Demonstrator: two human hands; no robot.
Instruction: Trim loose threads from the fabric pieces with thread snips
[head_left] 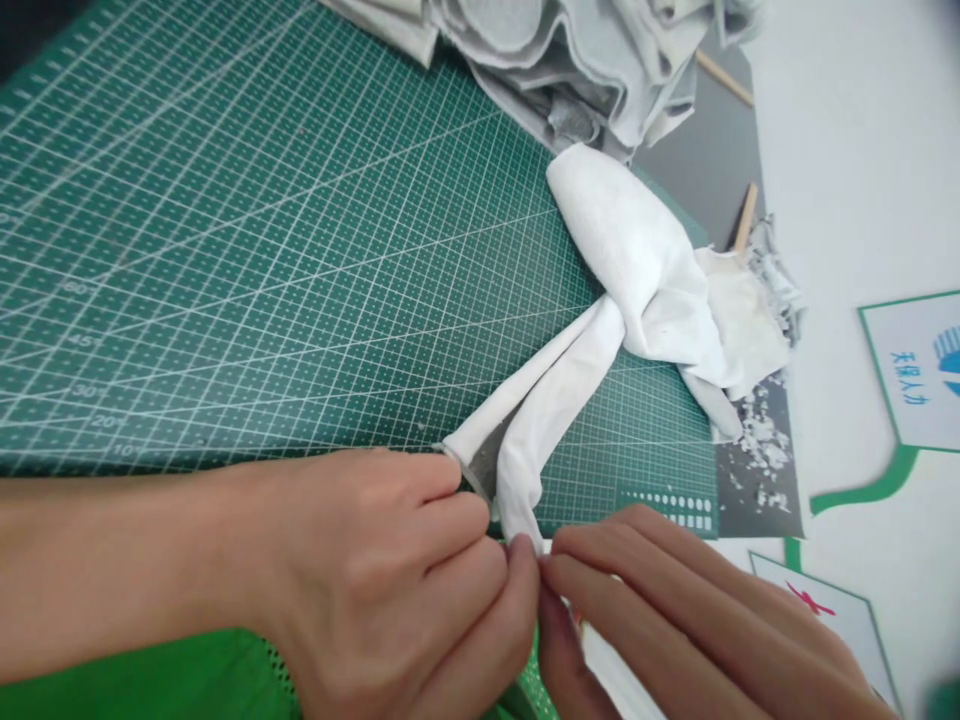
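Grey cloth (570, 60) is piled at the far edge of the green mat (225, 250), and scraps (757, 440) are scattered on the right. The white cloth (637, 250) is laid on the mat. Its near end is pinched tight by the left hand (390, 580) and the right hand (675, 610).

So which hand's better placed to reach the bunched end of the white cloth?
Right, probably. The right hand only pinches the tip of the white cloth with its fingertips and sits on the bunch's side of the green mat. The left hand is curled over the strip ends, anchoring them.
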